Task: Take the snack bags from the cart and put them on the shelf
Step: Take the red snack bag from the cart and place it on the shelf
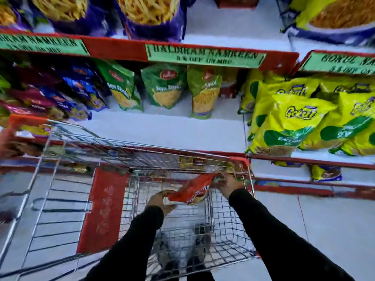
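Observation:
A red snack bag (pixel 191 189) hangs tilted inside the wire cart (pixel 67 157), near its far right corner. My left hand (pixel 160 200) grips the bag's lower left end. My right hand (pixel 228 182) holds its upper right end, close to the cart's red corner guard. Both sleeves are black. The white shelf (pixel 162 130) lies just beyond the cart, with a bare stretch in front of green snack bags (pixel 164 86). The picture is blurred by motion.
Yellow bags (pixel 292 118) fill the shelf at the right. Purple and blue bags (pixel 60 92) crowd the left. Large purple bags (pixel 150 15) stand on the upper shelf above green price labels (pixel 205 56). A red panel (pixel 105 209) divides the cart. Lower shelves hold more bags (pixel 326 172).

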The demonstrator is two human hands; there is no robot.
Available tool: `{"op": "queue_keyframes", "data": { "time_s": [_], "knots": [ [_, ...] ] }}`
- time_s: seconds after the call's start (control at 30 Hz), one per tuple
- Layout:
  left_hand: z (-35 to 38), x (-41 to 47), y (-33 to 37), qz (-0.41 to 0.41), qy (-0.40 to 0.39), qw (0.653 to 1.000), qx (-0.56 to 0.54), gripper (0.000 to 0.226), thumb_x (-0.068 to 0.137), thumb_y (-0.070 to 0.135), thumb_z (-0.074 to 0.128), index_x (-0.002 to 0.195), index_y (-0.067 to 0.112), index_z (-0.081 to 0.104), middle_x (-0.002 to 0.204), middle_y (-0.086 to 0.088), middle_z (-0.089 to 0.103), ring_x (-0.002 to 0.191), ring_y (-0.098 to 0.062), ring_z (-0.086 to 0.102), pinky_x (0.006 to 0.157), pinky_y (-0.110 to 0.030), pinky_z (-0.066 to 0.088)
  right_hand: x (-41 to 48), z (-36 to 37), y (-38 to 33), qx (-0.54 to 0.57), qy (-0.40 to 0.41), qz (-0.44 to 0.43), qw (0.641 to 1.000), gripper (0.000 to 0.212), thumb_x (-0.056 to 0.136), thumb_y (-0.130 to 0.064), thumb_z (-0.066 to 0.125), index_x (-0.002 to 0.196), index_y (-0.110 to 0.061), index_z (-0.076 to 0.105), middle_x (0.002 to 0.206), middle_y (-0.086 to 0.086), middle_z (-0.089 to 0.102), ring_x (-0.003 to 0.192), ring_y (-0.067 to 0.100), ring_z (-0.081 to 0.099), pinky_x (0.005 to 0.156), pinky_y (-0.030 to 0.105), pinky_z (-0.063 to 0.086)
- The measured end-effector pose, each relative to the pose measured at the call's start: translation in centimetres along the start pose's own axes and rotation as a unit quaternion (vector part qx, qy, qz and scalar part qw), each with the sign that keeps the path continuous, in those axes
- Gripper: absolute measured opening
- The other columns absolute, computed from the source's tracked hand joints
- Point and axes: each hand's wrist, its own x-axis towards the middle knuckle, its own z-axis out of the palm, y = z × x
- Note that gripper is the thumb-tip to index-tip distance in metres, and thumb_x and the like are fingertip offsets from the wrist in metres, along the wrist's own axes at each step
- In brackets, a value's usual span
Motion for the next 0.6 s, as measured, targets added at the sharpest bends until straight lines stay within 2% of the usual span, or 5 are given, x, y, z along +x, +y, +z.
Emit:
{"op": "queue_keyframes", "data": {
  "time_s": [0.1, 0.2, 0.27, 0.5, 0.6],
  "knots": [
    [1.8, 1.8, -0.6, -0.008, 0.038, 0.999, -0.034, 0.040, 0.101, 0.002, 0.042, 0.139, -0.008, 0.042, 0.138, -0.020, 0.049, 0.047, 0.008, 0.064, 0.043, -0.006, 0.047, 0.5, 0.4, -0.4, 0.051, 0.006, 0.047, 0.998, 0.039, 0.072, -0.025, 0.081, 0.106, -0.011, 0.067, 0.114, 0.021, 0.069, 0.107, 0.031, 0.065, 0.092, 0.032, 0.050],
    [1.6, 2.1, -0.6, -0.025, 0.094, 0.995, 0.025, 0.037, 0.097, 0.004, 0.051, 0.130, -0.011, 0.052, 0.132, -0.016, 0.056, 0.086, -0.013, 0.072, 0.068, -0.013, 0.057, 0.9, 0.8, -0.6, 0.044, 0.031, 0.043, 0.998, 0.020, 0.084, -0.011, 0.068, 0.100, -0.001, 0.071, 0.101, 0.018, 0.075, 0.086, 0.019, 0.066, 0.073, 0.021, 0.051],
    [1.2, 0.7, 0.2, -0.040, 0.113, 0.992, -0.025, 0.031, 0.091, 0.003, 0.062, 0.118, -0.013, 0.062, 0.119, -0.018, 0.066, 0.102, -0.019, 0.063, 0.069, -0.002, 0.046, 0.3, 0.9, -0.7, 0.068, 0.041, 0.044, 0.996, 0.015, 0.084, -0.009, 0.068, 0.097, -0.002, 0.072, 0.098, 0.016, 0.076, 0.085, 0.017, 0.067, 0.085, 0.029, 0.055],
    [-1.2, -4.4, 2.8, 0.086, 0.132, 0.985, -0.074, 0.023, 0.085, 0.010, 0.073, 0.105, 0.001, 0.073, 0.109, -0.014, 0.075, 0.097, -0.017, 0.065, 0.095, -0.026, 0.045, -4.7, -1.4, -1.5, 0.140, 0.052, 0.013, 0.989, 0.016, 0.086, -0.008, 0.065, 0.101, -0.011, 0.070, 0.105, 0.008, 0.074, 0.098, 0.021, 0.068, 0.097, 0.040, 0.053],
    [-2.9, -6.8, 3.9, 0.147, 0.116, 0.978, -0.095, 0.023, 0.083, 0.006, 0.074, 0.104, -0.003, 0.071, 0.102, -0.012, 0.072, 0.077, 0.005, 0.063, 0.083, -0.012, 0.048, -7.6, -3.2, -2.9, 0.169, 0.078, -0.021, 0.982, 0.019, 0.086, -0.017, 0.067, 0.103, -0.009, 0.070, 0.107, 0.008, 0.073, 0.099, 0.020, 0.066, 0.095, 0.038, 0.053]
  ]
}}
